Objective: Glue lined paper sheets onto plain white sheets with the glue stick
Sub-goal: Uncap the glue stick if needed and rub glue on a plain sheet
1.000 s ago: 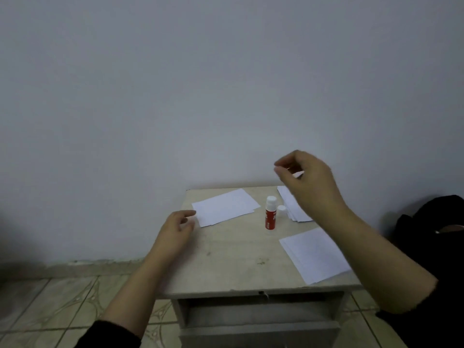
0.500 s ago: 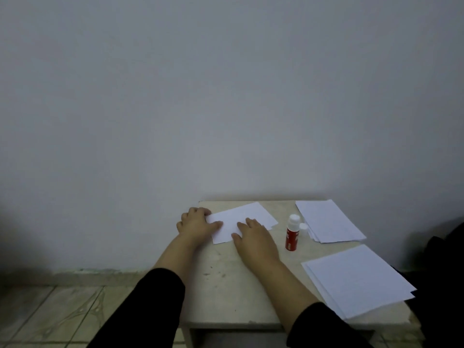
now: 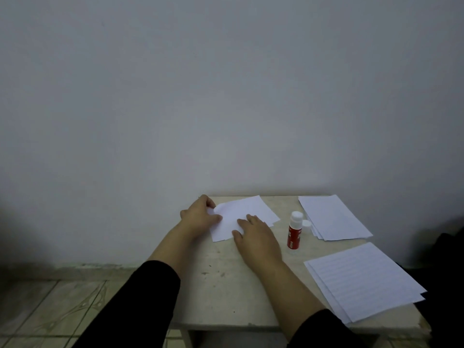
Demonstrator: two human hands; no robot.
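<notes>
Pressing hands: both hands lie on the sheet stack at the far left of the table top.
Left hand (image 3: 200,217): at the left edge of the white sheets (image 3: 244,217); thumb on top of the paper, fingers curled at the far left corner, which is lifted and bent upward. The hand pinches that corner.
Right hand (image 3: 256,236): palm down on the near right part of the same sheets; fingers straight and spread, flat against the paper. Nothing is enclosed in it.
White sheets: a small stack, rotated slightly on the table, with a lower sheet's edge showing at the right side. Whether the top sheet is lined cannot be told.
Glue stick (image 3: 294,229): upright, red body with white top, just to the right of the right hand, apart from it. It stands between the pressed sheets and the far right stack.
Cap (image 3: 306,223): small white round part just behind and right of the glue stick, beside the far stack.
Far right stack (image 3: 331,217): plain-looking sheets fanned slightly, at the back right of the table.
Near right stack (image 3: 361,280): lined paper, faint horizontal rules visible, fanned, reaching the table's right front corner.
Table (image 3: 226,285): pale, scuffed top, set against a plain wall (image 3: 226,96).
Sleeves: dark, covering both forearms partway.
Floor (image 3: 50,310): patterned tiles at lower left.
</notes>
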